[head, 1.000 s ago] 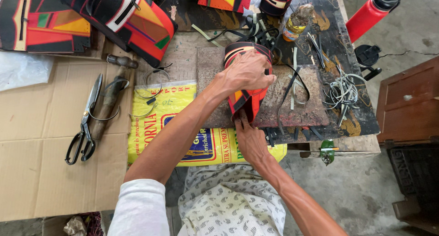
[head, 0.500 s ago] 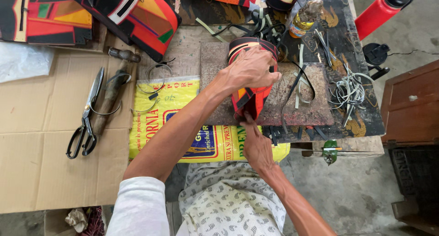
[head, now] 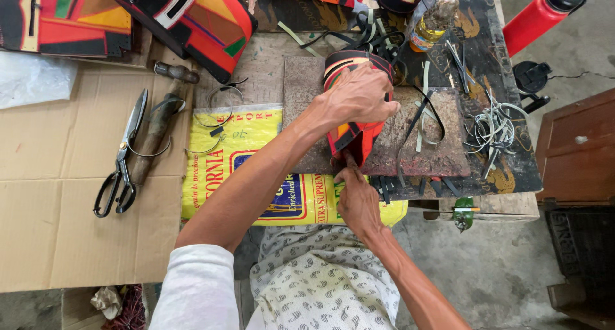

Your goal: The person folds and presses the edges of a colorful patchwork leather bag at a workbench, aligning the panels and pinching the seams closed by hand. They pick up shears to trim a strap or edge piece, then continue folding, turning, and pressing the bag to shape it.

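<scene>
Much clutter on perhaps stone slab (head: 442,154)

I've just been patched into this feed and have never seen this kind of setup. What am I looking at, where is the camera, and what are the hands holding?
There is no machine here: a person works with two bare hands, and the single picture comes from a camera on their head, looking down. The left hand presses on top of a red, black and orange patterned piece standing on a worn brown work board. The right hand grips that piece's lower end from below. Around them lie a yellow printed sack, large scissors on flattened cardboard, a wooden-handled tool, loose strips, a small bottle and a red cylinder. More patterned pieces lie at the top.
</scene>
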A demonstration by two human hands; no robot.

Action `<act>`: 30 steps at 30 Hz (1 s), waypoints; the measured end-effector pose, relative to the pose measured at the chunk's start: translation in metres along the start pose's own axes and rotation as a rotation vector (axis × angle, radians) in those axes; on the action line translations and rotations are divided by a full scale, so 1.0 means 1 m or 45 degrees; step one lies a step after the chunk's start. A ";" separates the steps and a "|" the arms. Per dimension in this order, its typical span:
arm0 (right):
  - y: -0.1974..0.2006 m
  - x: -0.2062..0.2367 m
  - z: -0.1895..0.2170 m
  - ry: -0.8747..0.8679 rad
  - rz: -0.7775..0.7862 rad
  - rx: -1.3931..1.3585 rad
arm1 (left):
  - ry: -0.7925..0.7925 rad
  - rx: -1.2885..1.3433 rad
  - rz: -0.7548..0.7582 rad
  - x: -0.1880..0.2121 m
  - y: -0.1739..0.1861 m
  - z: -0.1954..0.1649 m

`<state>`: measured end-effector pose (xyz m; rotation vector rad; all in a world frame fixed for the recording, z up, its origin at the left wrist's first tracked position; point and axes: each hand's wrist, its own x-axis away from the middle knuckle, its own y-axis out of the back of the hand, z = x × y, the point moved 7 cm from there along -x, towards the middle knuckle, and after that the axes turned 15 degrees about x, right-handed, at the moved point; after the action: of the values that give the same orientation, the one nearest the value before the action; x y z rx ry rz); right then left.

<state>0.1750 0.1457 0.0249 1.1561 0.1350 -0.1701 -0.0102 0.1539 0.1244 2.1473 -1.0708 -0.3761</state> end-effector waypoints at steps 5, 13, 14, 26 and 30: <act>-0.002 0.000 -0.006 -0.072 0.128 -0.099 | 0.023 -0.008 0.019 -0.001 -0.002 0.001; -0.007 0.000 -0.010 -0.048 0.126 0.038 | 0.001 -0.004 0.000 -0.001 0.000 0.000; -0.006 0.001 -0.009 -0.029 0.099 0.004 | 0.002 0.002 -0.004 0.000 0.000 0.000; -0.014 0.011 -0.002 0.020 0.186 0.236 | -0.023 0.035 0.003 0.005 0.003 -0.003; -0.012 0.019 0.000 0.048 0.179 0.267 | -0.012 0.015 0.020 0.006 0.002 -0.004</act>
<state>0.1915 0.1396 0.0106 1.3732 0.0698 -0.0382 -0.0052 0.1501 0.1286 2.1480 -1.0970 -0.3739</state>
